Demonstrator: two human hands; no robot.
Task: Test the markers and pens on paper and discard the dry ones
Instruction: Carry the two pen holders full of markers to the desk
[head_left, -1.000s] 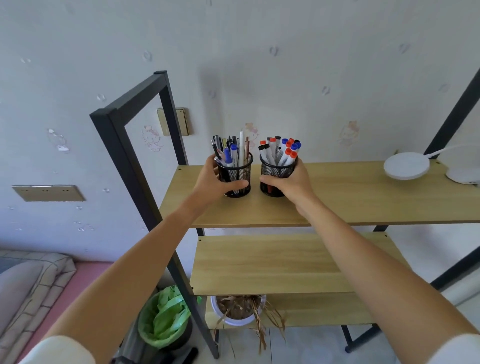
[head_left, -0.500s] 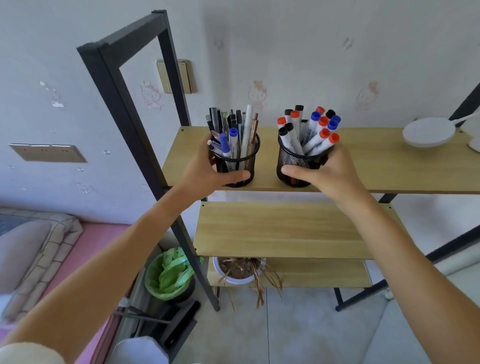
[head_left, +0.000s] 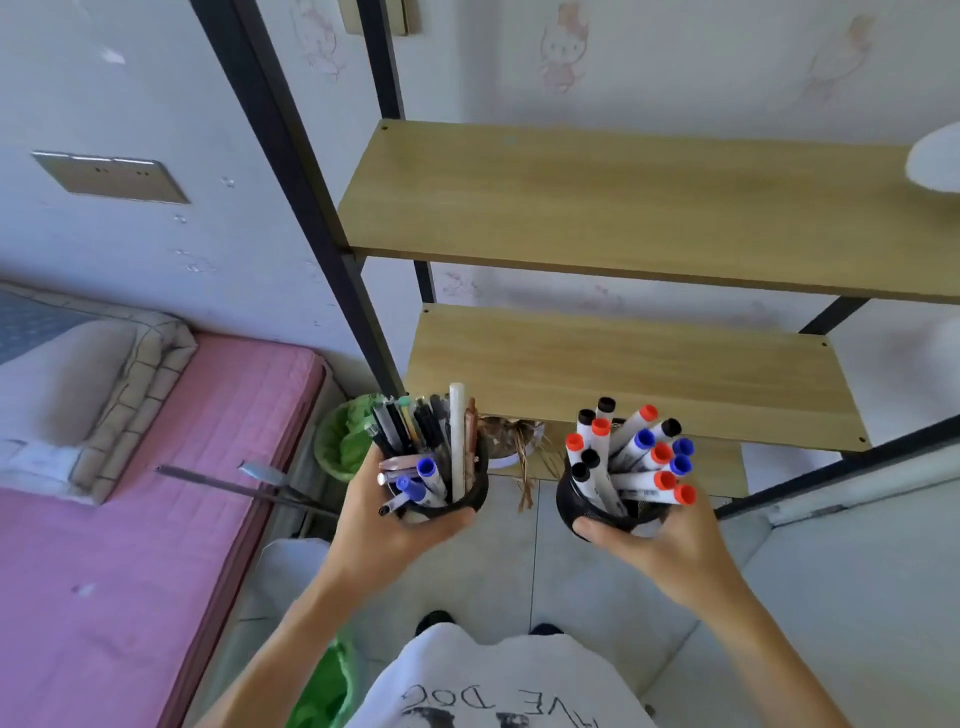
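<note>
Mesh cups (head_left: 470, 496) (head_left: 571, 499) gripped; shelf edge (head_left: 597, 265) well apart.

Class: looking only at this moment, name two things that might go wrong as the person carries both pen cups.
1. The marker cup in the right hand leans, so its splayed markers might slide out.
2. Both hands are occupied; the left hand grips the pen cup, so neither could catch a fall.
</note>
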